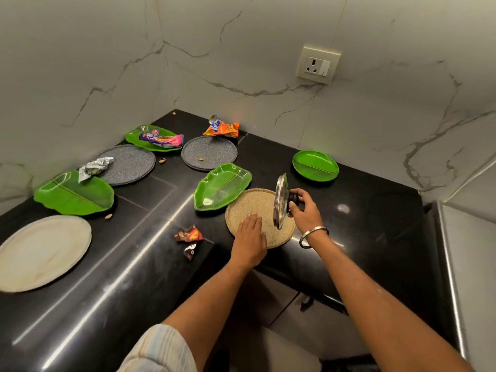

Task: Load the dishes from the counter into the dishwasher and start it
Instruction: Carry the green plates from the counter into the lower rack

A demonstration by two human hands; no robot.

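My right hand point(303, 208) grips the black knob of a steel pot lid point(280, 201), held on edge above a round tan plate point(252, 202) near the counter's front edge. My left hand point(249, 240) lies flat on that plate's near side, fingers straight. Touching the tan plate at its far left is a green leaf-shaped plate point(222, 190). More dishes lie on the black counter point(362, 210): a round green plate point(315, 165), two grey speckled plates point(209, 153) point(131, 165), two further green leaf plates point(75, 194) point(137, 136) and a large beige plate point(43, 251).
Crumpled snack wrappers lie about: an orange one point(221, 127), a purple one point(161, 139) in the far leaf plate, a silver one point(94, 167), a dark red one point(189, 234). A wall socket point(318, 64) sits on the marble wall. A steel appliance edge point(451, 264) stands at right.
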